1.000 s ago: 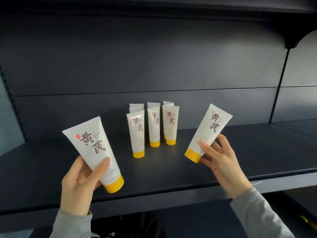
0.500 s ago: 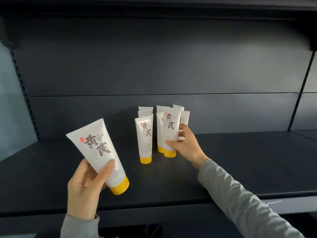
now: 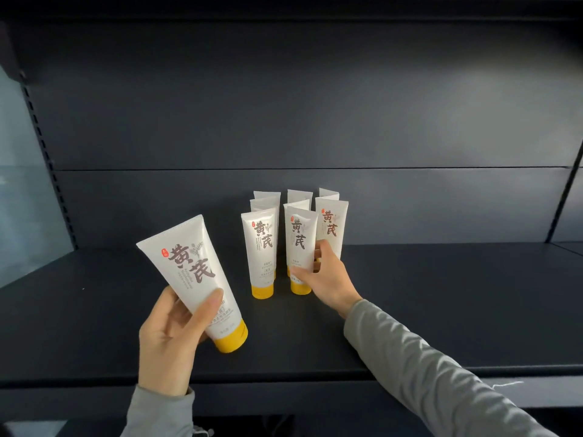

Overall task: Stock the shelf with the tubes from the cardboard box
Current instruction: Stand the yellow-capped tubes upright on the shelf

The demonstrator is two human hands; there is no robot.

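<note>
**Shelf**: dark deck with a dark back panel. It carried a cluster of standing tubes, white with yellow caps, set cap-down in three short files near the middle.

**Placed tube**: a second before, it was carried tilted in the air to the right of the cluster. It now stood upright at the head of the middle file, its cap apparently on the shelf, just beside the front tube of the left file.

**Right hand**: fingers and thumb were curled round the placed tube's lower body, the grip not yet released.

**Held tube**: tilted, cap to the lower right, above the front of the shelf and left of the cluster, much as it was a second before.

**Left hand**: wrapped about the held tube's lower half, thumb across the label.

**Cardboard box**: not in view.

**Remarks**: one more tube seemed as good as stocked, with only the release outstanding. The held tube looked next in line. The right file's front, which stood further back than the others, seemed the likely vacancy.
</note>
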